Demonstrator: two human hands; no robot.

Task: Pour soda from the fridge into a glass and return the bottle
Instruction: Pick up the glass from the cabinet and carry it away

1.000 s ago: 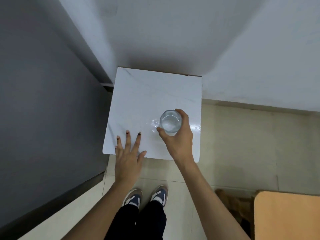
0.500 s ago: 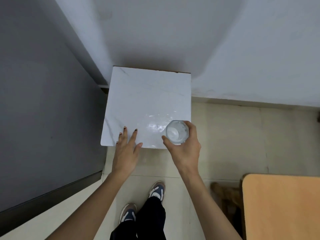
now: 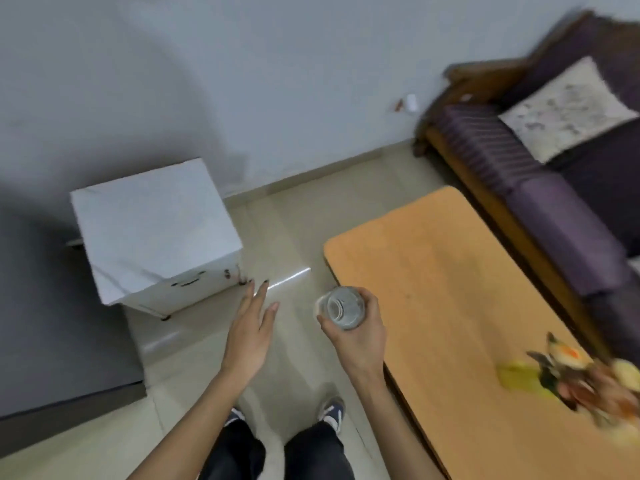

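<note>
A clear glass (image 3: pixel 343 308) is held upright in my right hand (image 3: pixel 358 336), over the floor just off the near left corner of the wooden table (image 3: pixel 450 306). I look straight down into the glass and cannot tell what is in it. My left hand (image 3: pixel 251 336) hovers open over the floor, fingers spread, holding nothing. To its left stands the white cabinet (image 3: pixel 152 230) with a marble-like top. The tall dark grey surface (image 3: pixel 41 306) fills the far left. No soda bottle is in view.
A purple sofa (image 3: pixel 561 202) with a pale cushion (image 3: pixel 568 109) runs along the right behind the table. A blurred bunch of flowers or fruit (image 3: pixel 581 379) lies on the table's near right. Beige floor tiles lie between cabinet and table.
My right hand lifted the glass off the white cabinet and carried it right, toward the wooden table. My left hand left the cabinet top. My view swung right, bringing the table and sofa in.
</note>
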